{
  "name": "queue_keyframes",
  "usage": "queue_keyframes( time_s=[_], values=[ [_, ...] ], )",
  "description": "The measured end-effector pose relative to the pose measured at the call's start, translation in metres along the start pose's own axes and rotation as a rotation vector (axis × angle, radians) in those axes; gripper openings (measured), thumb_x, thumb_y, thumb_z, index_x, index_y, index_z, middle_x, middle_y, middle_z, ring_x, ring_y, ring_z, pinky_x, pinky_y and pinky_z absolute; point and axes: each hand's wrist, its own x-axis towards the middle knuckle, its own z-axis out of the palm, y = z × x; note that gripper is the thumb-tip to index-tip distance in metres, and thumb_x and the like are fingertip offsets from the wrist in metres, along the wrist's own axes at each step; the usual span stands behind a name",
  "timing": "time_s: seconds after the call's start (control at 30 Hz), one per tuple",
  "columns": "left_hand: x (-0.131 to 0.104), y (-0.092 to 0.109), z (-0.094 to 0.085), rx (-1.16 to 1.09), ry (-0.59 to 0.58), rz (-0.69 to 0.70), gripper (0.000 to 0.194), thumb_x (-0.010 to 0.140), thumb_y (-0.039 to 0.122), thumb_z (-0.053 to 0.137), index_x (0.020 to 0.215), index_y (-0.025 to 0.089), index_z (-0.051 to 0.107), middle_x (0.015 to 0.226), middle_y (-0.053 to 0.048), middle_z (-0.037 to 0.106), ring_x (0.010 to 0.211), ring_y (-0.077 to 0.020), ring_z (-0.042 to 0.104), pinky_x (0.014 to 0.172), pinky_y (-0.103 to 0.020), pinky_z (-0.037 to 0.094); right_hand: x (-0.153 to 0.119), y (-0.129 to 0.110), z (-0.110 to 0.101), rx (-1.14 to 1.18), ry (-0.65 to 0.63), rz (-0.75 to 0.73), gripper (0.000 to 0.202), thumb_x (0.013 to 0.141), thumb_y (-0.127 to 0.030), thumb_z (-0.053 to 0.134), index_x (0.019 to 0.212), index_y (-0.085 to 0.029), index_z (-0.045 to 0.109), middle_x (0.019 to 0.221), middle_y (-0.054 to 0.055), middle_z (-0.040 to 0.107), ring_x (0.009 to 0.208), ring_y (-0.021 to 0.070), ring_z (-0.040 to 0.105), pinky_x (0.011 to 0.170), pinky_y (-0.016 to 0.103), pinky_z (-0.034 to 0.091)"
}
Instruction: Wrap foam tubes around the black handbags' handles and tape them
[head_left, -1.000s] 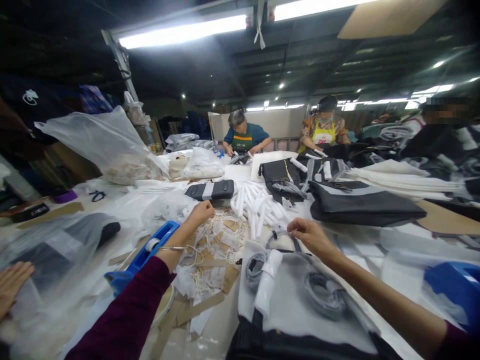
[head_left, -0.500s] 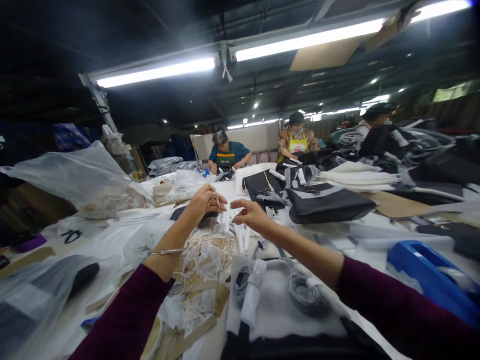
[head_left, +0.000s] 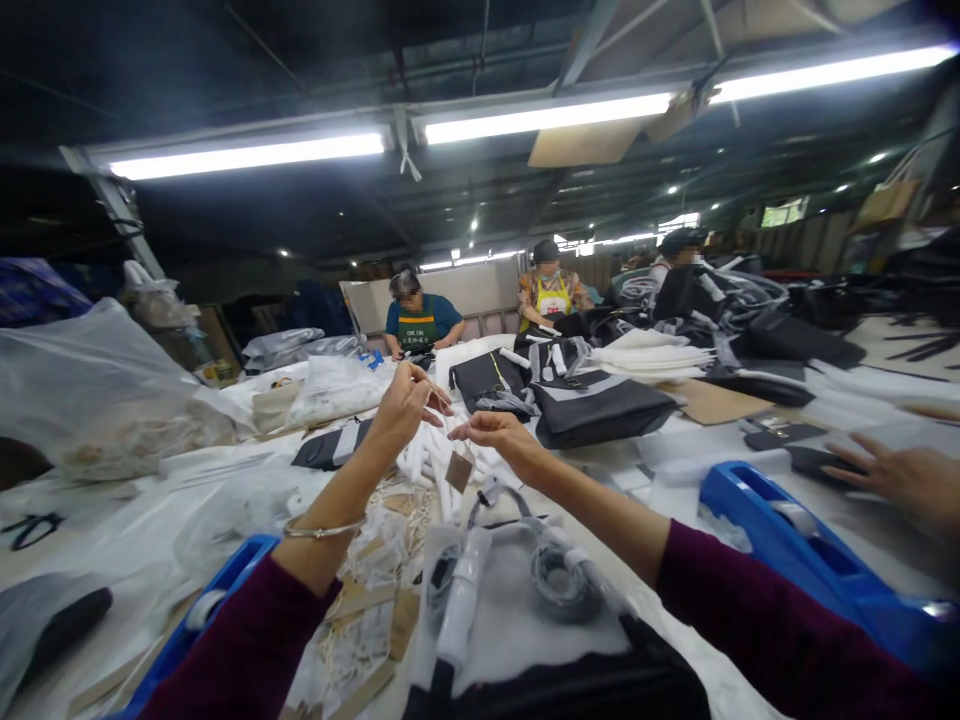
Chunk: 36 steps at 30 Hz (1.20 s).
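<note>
A small brown hang tag [head_left: 458, 471] dangles on a thin pale string between my two hands. My left hand [head_left: 407, 408] is closed, its fingertips pinching the string from above. To the right and a little lower, my right hand [head_left: 501, 440] pinches the same string between thumb and forefinger, just over the tag. Below them lies a heap of pale strings and brown tags [head_left: 390, 540]. Nearest me is a black bag [head_left: 585, 685] under a white sheet, with a plastic-wrapped handle [head_left: 463, 590] and a coiled grey-wrapped strap [head_left: 561, 582] on top.
Blue tape dispensers stand at right [head_left: 787, 545] and left [head_left: 217, 600]. Black bags [head_left: 604, 408] and white wrapped rolls lie farther back. A clear plastic sack [head_left: 112, 390] bulges at left, near scissors [head_left: 34, 530]. A co-worker's hand [head_left: 900, 480] reaches in at right; other people sit across the table.
The view has swung right. The tag now hangs between my hands, and my right hand has closed from a loose pose onto its string. A co-worker's hand has come into view at right.
</note>
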Motion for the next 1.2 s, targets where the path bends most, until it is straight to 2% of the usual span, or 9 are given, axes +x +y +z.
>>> queue_keyframes(
  time_s=[0.17, 0.33, 0.5, 0.67, 0.77, 0.87, 1.03, 1.1, 1.2],
  values=[
    [0.002, 0.006, 0.015, -0.048, -0.016, -0.025, 0.014, 0.077, 0.02, 0.041, 0.085, 0.022, 0.031, 0.063, 0.003, 0.062, 0.049, -0.0181, 0.064, 0.04, -0.027, 0.049, -0.008, -0.002, -0.011, 0.202, -0.046, -0.007, 0.019, 0.071, -0.033, 0.068, 0.071, -0.015, 0.061, 0.086, 0.006, 0.071, 0.092, 0.0197, 0.063, 0.094, 0.035, 0.037],
    [-0.002, 0.014, 0.031, -0.237, -0.08, -0.067, 0.015, 0.078, 0.022, 0.049, 0.084, 0.021, 0.035, 0.078, -0.001, 0.064, 0.053, -0.0155, 0.064, 0.044, -0.025, 0.048, -0.017, -0.008, -0.012, 0.274, -0.105, 0.028, 0.013, 0.071, -0.026, 0.065, 0.07, -0.015, 0.058, 0.089, 0.008, 0.071, 0.096, 0.0226, 0.064, 0.095, 0.036, 0.037],
    [-0.005, 0.01, 0.042, -0.499, -0.126, -0.169, 0.016, 0.075, 0.013, 0.054, 0.08, 0.019, 0.041, 0.087, -0.007, 0.068, 0.066, -0.0152, 0.066, 0.056, -0.026, 0.051, -0.03, -0.006, -0.012, 0.384, -0.149, 0.012, 0.017, 0.078, -0.032, 0.062, 0.074, -0.018, 0.053, 0.075, 0.004, 0.066, 0.074, 0.0174, 0.062, 0.087, 0.036, 0.043],
    [0.001, -0.01, 0.038, -0.754, -0.012, -0.332, 0.018, 0.07, 0.005, 0.055, 0.081, 0.017, 0.047, 0.084, -0.007, 0.067, 0.059, -0.009, 0.059, 0.054, -0.021, 0.048, -0.04, 0.009, -0.035, 0.482, -0.103, 0.061, 0.029, 0.079, -0.04, 0.067, 0.077, -0.02, 0.045, 0.055, -0.009, 0.036, 0.046, 0.0063, 0.031, 0.065, 0.027, 0.045],
    [0.004, -0.026, 0.04, -0.78, 0.034, -0.371, 0.023, 0.065, 0.005, 0.059, 0.08, 0.017, 0.048, 0.079, -0.003, 0.064, 0.058, -0.0089, 0.058, 0.052, -0.02, 0.047, -0.045, 0.012, -0.057, 0.446, -0.012, 0.101, 0.03, 0.077, -0.04, 0.068, 0.078, -0.02, 0.046, 0.055, -0.009, 0.028, 0.045, 0.0059, 0.019, 0.047, 0.02, 0.031],
    [0.001, -0.049, 0.052, -0.607, 0.026, -0.373, 0.023, 0.064, 0.008, 0.06, 0.081, 0.017, 0.047, 0.078, -0.002, 0.062, 0.062, -0.0091, 0.06, 0.056, -0.02, 0.048, -0.05, 0.007, -0.077, 0.344, 0.063, 0.131, 0.03, 0.074, -0.041, 0.07, 0.078, -0.019, 0.051, 0.053, -0.01, 0.027, 0.045, 0.0056, 0.017, 0.044, 0.02, 0.024],
    [-0.011, -0.102, 0.08, 0.143, -0.14, -0.372, 0.013, 0.065, 0.016, 0.059, 0.078, 0.016, 0.059, 0.069, -0.002, 0.062, 0.064, -0.0136, 0.06, 0.058, -0.024, 0.048, -0.042, 0.003, -0.1, -0.047, 0.25, 0.149, 0.027, 0.074, -0.041, 0.066, 0.08, -0.016, 0.057, 0.05, -0.008, 0.034, 0.043, 0.0048, 0.023, 0.043, 0.021, 0.022],
    [-0.018, -0.121, 0.089, 0.26, -0.238, -0.431, 0.004, 0.059, 0.014, 0.061, 0.062, 0.016, 0.061, 0.051, 0.0, 0.056, 0.053, -0.0148, 0.057, 0.054, -0.025, 0.046, -0.036, 0.014, -0.103, -0.347, 0.285, 0.253, 0.02, 0.078, -0.035, 0.059, 0.079, -0.015, 0.059, 0.049, -0.007, 0.038, 0.042, 0.005, 0.027, 0.043, 0.021, 0.022],
    [-0.03, -0.14, 0.102, 0.423, -0.36, -0.469, 0.015, 0.052, 0.008, 0.063, 0.043, 0.017, 0.055, 0.039, 0.001, 0.049, 0.051, -0.0185, 0.057, 0.058, -0.029, 0.047, -0.025, 0.048, -0.099, -0.63, 0.208, 0.489, 0.008, 0.071, -0.019, 0.063, 0.066, -0.013, 0.062, 0.042, -0.005, 0.043, 0.042, 0.0061, 0.034, 0.044, 0.022, 0.025]
  ],
)
